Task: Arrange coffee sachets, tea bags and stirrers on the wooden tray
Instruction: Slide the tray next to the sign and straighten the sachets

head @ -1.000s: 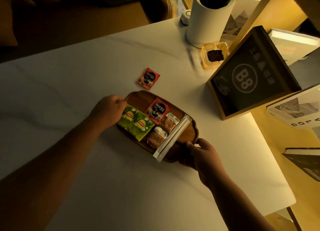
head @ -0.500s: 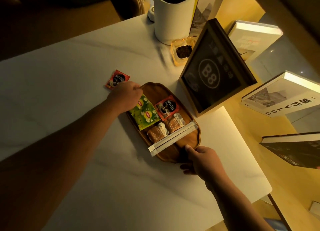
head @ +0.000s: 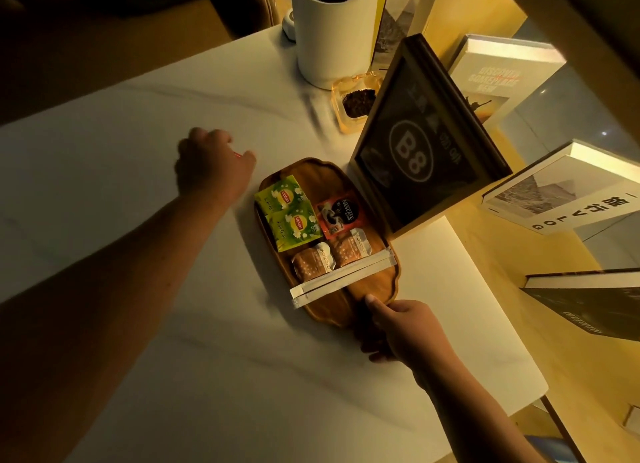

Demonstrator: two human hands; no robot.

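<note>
The wooden tray (head: 320, 173) lies on the white table beside a framed sign. On it are two green Lipton tea bags (head: 289, 210), a red Nescafe sachet (head: 341, 215), two brown packets (head: 329, 256) and two white paper-wrapped stirrers (head: 343, 278) laid across its near part. My right hand (head: 401, 325) grips the tray's near end, thumb on the rim. My left hand (head: 211, 162) is curled down on the table left of the tray's far end, over a second red coffee sachet (head: 237, 155). Only a thin red sliver of that sachet shows by the thumb.
A tall white cylinder (head: 332, 36) and an amber glass dish (head: 356, 104) of dark grains stand at the back. The black framed B8 sign (head: 422, 140) leans right against the tray's far right side. Books (head: 561, 192) stand on the yellow shelf to the right.
My left hand left the tea bags and moved to the far left, onto the loose red sachet, which is now covered. My right hand kept hold of the tray end.
</note>
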